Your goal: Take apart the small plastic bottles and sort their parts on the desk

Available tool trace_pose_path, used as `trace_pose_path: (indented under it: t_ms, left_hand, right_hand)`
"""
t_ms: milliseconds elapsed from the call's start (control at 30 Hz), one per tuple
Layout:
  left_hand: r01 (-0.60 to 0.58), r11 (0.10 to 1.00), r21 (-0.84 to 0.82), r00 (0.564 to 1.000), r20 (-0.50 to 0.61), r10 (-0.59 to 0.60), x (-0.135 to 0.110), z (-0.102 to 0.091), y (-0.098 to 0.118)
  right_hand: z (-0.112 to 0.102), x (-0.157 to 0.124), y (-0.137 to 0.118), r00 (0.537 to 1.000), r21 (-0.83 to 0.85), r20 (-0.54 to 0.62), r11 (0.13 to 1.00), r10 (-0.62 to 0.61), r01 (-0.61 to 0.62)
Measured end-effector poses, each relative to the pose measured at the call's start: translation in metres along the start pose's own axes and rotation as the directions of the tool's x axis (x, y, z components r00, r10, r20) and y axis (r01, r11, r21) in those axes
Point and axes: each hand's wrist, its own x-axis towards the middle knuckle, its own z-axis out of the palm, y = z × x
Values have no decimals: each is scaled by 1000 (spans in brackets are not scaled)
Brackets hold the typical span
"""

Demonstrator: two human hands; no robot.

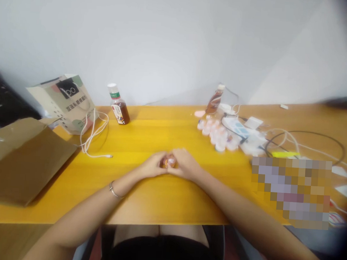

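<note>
At the yellow wooden desk, my left hand and right hand pinch a small, blurred orange-and-white object, apparently to steady it.

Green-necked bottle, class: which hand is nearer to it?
Left. The left hand is in front of the bottle, to its right; the right hand is farther right.

Printed bag near green-banded bottle

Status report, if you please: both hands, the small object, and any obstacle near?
Left hand, right hand: cupped together around small object. Orange and whitish, partly hidden. White cable at left, not touching.
</note>
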Motion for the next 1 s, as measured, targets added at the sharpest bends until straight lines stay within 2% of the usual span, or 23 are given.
trace_pose_path:
  t_ms: [133,200,267,333,367,400,467,600,767,1000]
  left_hand:
    - [-57,997,-45,998,22,58,0,0,1]
    - [-47,998,-50,999,12,48,-1,1,-1]
    - [-7,999,-33,1000,1,7,-2,2,-3]
    - [18,1000,-25,1000,-3,-18,-3,3,-4]
    - [20,999,-28,1000,-1,-20,-3,3,-4]
    - [18,999,-34,1000,4,-18,-3,3,-4]
    - [22,999,-40,1000,8,-22,-3,2,-3]
    - [25,999,-27,1000,15,-25,-3,1,-2]
    - [1,1000,-1,1000,9,-1,-3,1,-2]
    - [-22,1000,-2,1000,18,22,-3,0,-2]
  right_hand:
    - [-4,0,-2,996,54,4,995,-88,88]
    - [-3,-2,-2,995,106,-82,992,-59,68]
    - [0,-2,5,974,176,-221,984,47,-8]
    - [3,1,20,906,248,-359,959,224,-138]
    - [4,4,30,853,277,-412,936,321,-218]
    - [5,8,41,816,298,-424,911,394,-285]
    - [7,19,64,763,300,-394,857,512,-419]
    - [13,47,99,743,224,-319,809,588,-544]
    - [23,78,121,731,221,-335,803,595,-553]
    - [26,94,136,723,218,-339,798,602,-562]
